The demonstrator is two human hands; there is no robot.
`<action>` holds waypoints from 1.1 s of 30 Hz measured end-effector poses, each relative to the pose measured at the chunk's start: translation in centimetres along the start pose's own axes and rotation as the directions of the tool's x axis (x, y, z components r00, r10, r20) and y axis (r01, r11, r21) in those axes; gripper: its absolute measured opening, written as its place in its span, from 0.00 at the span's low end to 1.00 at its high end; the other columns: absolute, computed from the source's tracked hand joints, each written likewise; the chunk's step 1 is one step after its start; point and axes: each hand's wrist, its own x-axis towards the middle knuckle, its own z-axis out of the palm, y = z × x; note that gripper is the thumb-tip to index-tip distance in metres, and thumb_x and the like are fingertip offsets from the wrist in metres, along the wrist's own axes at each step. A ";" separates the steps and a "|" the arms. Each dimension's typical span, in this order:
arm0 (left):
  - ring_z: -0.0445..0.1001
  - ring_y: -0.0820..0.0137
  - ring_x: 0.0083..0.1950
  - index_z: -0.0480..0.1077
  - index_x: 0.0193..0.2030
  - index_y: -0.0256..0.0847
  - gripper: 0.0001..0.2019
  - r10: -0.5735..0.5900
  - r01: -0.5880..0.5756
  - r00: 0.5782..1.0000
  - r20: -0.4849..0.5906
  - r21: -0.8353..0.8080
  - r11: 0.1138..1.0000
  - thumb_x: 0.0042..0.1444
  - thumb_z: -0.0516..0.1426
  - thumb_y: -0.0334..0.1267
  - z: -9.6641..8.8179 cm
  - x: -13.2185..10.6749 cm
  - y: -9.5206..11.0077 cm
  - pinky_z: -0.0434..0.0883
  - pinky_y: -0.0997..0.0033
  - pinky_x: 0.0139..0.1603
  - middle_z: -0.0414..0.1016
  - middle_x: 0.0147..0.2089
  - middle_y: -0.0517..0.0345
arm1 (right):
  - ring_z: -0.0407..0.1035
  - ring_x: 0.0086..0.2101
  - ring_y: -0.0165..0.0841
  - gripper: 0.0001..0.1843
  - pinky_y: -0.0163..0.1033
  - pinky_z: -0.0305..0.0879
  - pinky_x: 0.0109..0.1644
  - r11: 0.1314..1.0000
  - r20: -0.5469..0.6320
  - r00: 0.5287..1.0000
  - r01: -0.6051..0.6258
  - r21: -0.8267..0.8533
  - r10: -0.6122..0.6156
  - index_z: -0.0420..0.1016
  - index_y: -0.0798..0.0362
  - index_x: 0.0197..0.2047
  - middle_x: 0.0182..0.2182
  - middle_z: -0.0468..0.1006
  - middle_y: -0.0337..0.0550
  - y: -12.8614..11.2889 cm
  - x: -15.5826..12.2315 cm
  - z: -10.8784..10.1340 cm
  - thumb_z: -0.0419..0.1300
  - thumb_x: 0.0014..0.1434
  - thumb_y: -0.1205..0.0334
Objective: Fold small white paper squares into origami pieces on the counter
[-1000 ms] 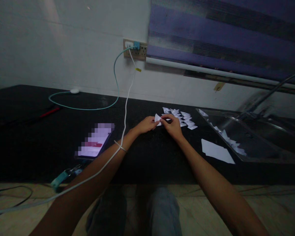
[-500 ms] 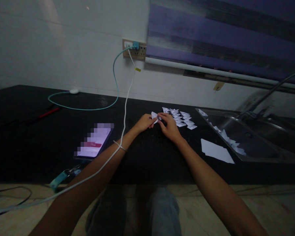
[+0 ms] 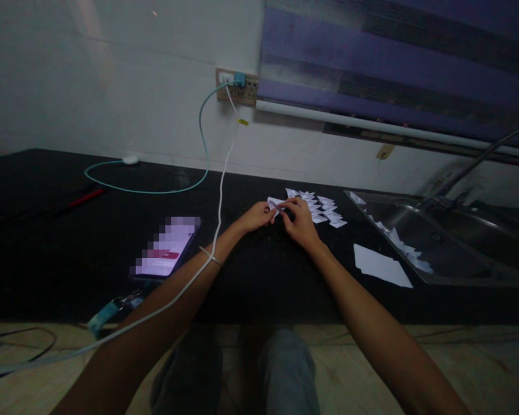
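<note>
My left hand point(image 3: 254, 217) and my right hand point(image 3: 300, 221) meet over the black counter point(image 3: 69, 248), both pinching one small white folded paper piece point(image 3: 274, 203) between their fingertips. Just right of the hands lies a cluster of several small folded white paper pieces point(image 3: 320, 208). A flat white paper sheet point(image 3: 380, 266) rests on the counter to the right of my right forearm.
A lit phone point(image 3: 166, 252) lies left of my left arm, with a white cable point(image 3: 221, 190) running up to a wall socket point(image 3: 237, 86). A teal cable point(image 3: 155, 187) loops at the back left. A steel sink point(image 3: 436, 242) holding paper scraps sits at right.
Both hands have shifted slightly away from me with the paper piece, and the fingers have reworked it; its visible white part looks smaller than one second ago.
</note>
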 end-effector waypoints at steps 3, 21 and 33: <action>0.64 0.77 0.22 0.68 0.30 0.36 0.14 0.002 -0.002 1.000 0.003 0.008 1.000 0.66 0.55 0.40 0.0 0.0 -0.1 0.59 0.75 0.26 0.69 0.24 0.61 | 0.68 0.50 0.46 0.11 0.56 0.64 0.58 1.000 -0.006 1.000 -0.001 -0.016 0.001 0.79 0.50 0.45 0.45 0.76 0.51 0.1 0.0 -0.2 0.58 0.62 0.68; 0.64 0.78 0.22 0.68 0.30 0.36 0.16 0.000 0.000 1.000 0.003 -0.077 0.997 0.62 0.59 0.47 0.0 0.0 0.1 0.60 0.78 0.25 0.69 0.24 0.62 | 0.68 0.48 0.46 0.11 0.55 0.66 0.55 1.000 -0.031 0.999 -0.027 -0.009 0.027 0.80 0.51 0.45 0.43 0.76 0.52 -0.7 -0.1 0.3 0.58 0.63 0.66; 0.66 0.77 0.23 0.72 0.32 0.36 0.12 -0.085 0.090 0.996 0.034 -0.216 0.972 0.63 0.55 0.40 -0.8 -0.4 0.8 0.56 0.75 0.24 0.72 0.25 0.58 | 0.61 0.53 0.50 0.24 0.61 0.61 0.58 0.993 0.041 0.999 0.028 -0.116 -0.023 0.75 0.46 0.59 0.52 0.65 0.55 -1.4 -0.3 0.4 0.56 0.62 0.69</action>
